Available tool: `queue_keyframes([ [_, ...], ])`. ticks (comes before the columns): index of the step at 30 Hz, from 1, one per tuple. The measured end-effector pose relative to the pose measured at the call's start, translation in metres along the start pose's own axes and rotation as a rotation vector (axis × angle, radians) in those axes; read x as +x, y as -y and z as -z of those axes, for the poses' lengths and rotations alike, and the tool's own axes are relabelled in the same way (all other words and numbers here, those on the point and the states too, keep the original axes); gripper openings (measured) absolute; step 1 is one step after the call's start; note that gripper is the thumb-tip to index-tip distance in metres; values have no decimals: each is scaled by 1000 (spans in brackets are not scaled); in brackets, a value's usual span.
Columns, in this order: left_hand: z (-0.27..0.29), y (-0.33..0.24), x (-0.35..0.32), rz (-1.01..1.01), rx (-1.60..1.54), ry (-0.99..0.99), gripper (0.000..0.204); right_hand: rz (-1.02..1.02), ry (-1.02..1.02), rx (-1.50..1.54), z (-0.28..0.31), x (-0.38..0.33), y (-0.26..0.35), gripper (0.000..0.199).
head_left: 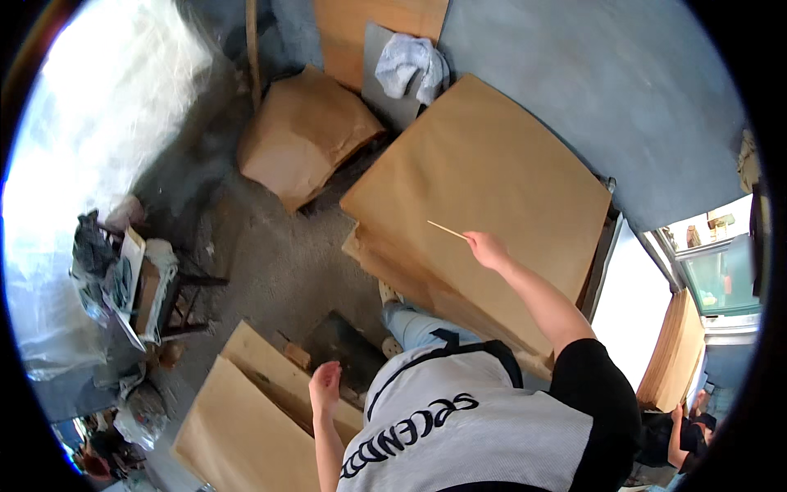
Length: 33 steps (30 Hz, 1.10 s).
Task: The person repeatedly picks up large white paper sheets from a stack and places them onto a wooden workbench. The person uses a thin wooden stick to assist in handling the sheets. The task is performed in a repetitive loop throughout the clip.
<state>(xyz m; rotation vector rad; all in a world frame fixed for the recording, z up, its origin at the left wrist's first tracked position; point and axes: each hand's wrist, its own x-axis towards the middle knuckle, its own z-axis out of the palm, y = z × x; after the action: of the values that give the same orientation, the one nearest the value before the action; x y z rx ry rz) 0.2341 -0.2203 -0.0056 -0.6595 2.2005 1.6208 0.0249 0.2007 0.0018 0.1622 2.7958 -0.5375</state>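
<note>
My right hand [489, 250] pinches one end of a thin pale wooden stick [448, 230]. The stick points left and away from me, over a large stack of brown sheets [479, 176] whose top sheet is broad and smooth. Whether its tip touches the sheet, I cannot tell. Off to my left side, my left hand [325, 384] hangs with its fingers loosely bent and nothing visible in it. It is nearest to a second pile of light brown boards [250, 426] and a dark flat object [344, 348] on the floor.
A brown-covered bundle [307, 135] stands beyond the stack, near a grey cloth [412, 67]. At left are a cluttered stool [152, 291] and clear plastic sheeting [90, 148]. A white panel [631, 312] borders the right side. Another person [676, 435] is at the lower right.
</note>
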Motion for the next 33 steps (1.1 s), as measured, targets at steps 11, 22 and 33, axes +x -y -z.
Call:
queue_keyframes([
  [11,29,-79,146,106,1,343,19,-298,-44,-41,28,252,76,25],
  [22,97,-54,305,732,205,404,15,-463,101,-127,75,233,67,26],
  [33,114,-149,497,372,-44,388,11,-533,83,-145,47,244,51,30],
])
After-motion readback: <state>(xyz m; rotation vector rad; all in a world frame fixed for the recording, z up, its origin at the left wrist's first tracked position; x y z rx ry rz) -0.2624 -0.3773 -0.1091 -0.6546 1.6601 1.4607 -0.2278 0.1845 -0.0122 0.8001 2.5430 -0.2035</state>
